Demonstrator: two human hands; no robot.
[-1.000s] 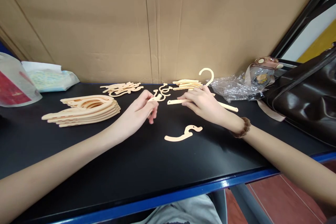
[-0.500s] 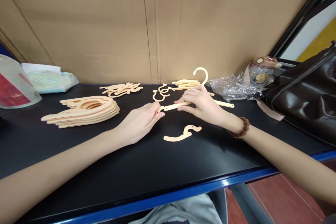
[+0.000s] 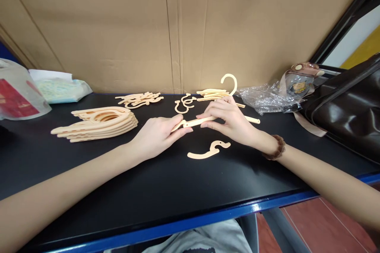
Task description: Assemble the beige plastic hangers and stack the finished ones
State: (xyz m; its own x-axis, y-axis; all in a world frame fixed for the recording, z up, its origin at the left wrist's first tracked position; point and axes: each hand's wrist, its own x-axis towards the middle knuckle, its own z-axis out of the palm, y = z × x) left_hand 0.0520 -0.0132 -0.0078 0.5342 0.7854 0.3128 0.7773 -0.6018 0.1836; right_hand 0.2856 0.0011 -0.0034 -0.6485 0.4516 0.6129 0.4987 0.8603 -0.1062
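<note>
My left hand [image 3: 157, 136] and my right hand [image 3: 230, 120] meet over the black table [image 3: 166, 189]. Both pinch a cream plastic hanger [image 3: 196, 121]: the left grips a small piece at the bar's left end, the right wraps the middle. The hanger's hook [image 3: 230, 81] rises behind my right hand and its right arm [image 3: 252, 119] sticks out past the fingers. A loose curved hanger piece [image 3: 209, 151] lies flat just in front of my right hand.
A stack of finished hangers [image 3: 97, 124] lies at the left. Loose parts [image 3: 139, 100], small hooks [image 3: 182, 104] and flat pieces [image 3: 212, 94] sit near the cardboard wall. Plastic bags [image 3: 20, 95] lie far left; crumpled wrap [image 3: 267, 97] and a dark bag [image 3: 347, 110] right.
My left hand moved right and brought its small piece to the hanger's left end. My right hand shifted the hanger slightly left and nearer.
</note>
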